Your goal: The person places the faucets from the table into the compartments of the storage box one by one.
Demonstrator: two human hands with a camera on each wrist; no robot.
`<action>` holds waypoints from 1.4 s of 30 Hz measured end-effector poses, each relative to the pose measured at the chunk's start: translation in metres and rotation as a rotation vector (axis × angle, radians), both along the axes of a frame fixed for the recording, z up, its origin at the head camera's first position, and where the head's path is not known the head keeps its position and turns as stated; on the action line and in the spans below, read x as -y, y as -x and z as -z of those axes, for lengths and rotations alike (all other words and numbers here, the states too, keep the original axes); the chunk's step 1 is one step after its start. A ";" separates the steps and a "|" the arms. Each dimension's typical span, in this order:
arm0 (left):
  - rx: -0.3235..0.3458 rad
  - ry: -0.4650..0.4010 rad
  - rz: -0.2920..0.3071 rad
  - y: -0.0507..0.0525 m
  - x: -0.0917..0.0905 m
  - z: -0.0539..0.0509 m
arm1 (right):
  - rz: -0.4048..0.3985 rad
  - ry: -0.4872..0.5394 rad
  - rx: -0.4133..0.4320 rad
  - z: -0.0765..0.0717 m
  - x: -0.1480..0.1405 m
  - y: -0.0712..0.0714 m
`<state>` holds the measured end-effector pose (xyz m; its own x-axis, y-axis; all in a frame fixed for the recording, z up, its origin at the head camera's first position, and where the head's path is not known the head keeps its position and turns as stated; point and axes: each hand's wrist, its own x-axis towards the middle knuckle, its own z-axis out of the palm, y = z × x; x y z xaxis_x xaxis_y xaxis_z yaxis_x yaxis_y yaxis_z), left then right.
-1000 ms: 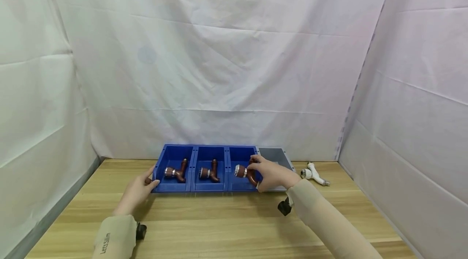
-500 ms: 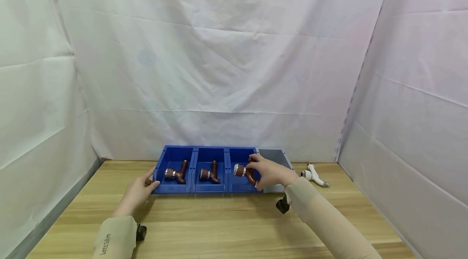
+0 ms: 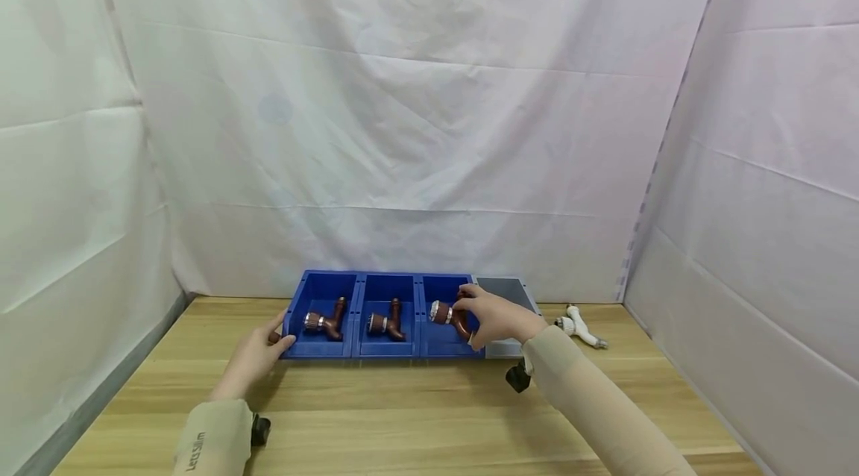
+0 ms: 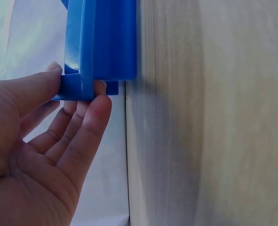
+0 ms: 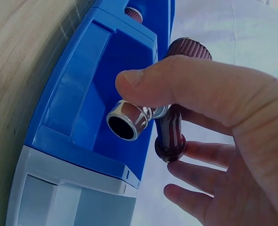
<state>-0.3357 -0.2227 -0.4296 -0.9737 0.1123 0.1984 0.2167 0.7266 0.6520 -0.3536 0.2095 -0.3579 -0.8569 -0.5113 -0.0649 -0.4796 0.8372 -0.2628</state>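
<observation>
Three blue bins and a grey bin (image 3: 503,348) stand joined in a row. At the row's left end, my left hand (image 3: 253,354) pinches the outer wall of the end blue bin (image 4: 86,52) between thumb and fingers. My right hand (image 3: 499,319) grips a brown faucet (image 3: 441,312) at the third blue bin; the right wrist view shows the faucet (image 5: 170,129) between thumb and fingers, above the bin's opening. One brown faucet (image 3: 332,326) lies in the left blue bin and another (image 3: 394,324) in the second. Part of something brown shows by my left fingers.
A white faucet (image 3: 582,328) lies on the wooden table (image 3: 376,416) to the right of the grey bin. White cloth (image 3: 376,125) hangs behind the bins and at both sides. A black wrist camera is strapped at each sleeve.
The head view has shifted slightly. Both hands keep their places at the bins, and the faucet in my right hand has barely moved.
</observation>
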 end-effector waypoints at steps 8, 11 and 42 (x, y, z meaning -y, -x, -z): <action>-0.007 0.005 0.000 0.001 0.001 -0.002 | 0.008 -0.014 0.003 -0.001 0.001 0.004; 0.000 0.007 -0.002 0.000 0.001 -0.002 | 0.008 -0.014 0.008 -0.002 0.001 0.006; 0.001 -0.010 -0.014 0.003 0.000 0.003 | 0.043 -0.008 0.032 -0.001 0.004 0.017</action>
<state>-0.3383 -0.2230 -0.4326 -0.9753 0.0964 0.1988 0.2059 0.7231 0.6593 -0.3704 0.2053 -0.3566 -0.8754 -0.4735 -0.0967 -0.4347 0.8589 -0.2706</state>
